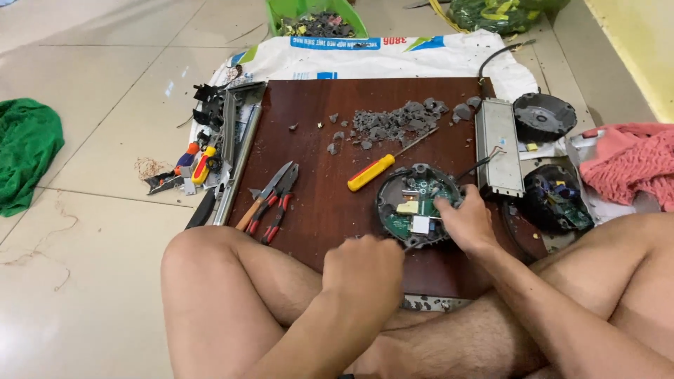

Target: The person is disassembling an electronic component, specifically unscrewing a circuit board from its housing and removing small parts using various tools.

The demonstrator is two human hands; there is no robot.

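Under both my hands lies the brown board point(316, 140). My right hand point(465, 223) grips the round circuit housing point(414, 203) by its edge. My left hand point(365, 263), just beside it, is fisted; I cannot tell around what. Beyond lies a yellow screwdriver point(372, 173).

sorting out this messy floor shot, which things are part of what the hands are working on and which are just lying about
In use:
round circuit board unit, steadied by the right hand
left hand, fist closed beside it; any tool in it is hidden
wooden board

Lying about:
yellow screwdriver
pliers
grey rubble
metal box
green cloth
pink cloth
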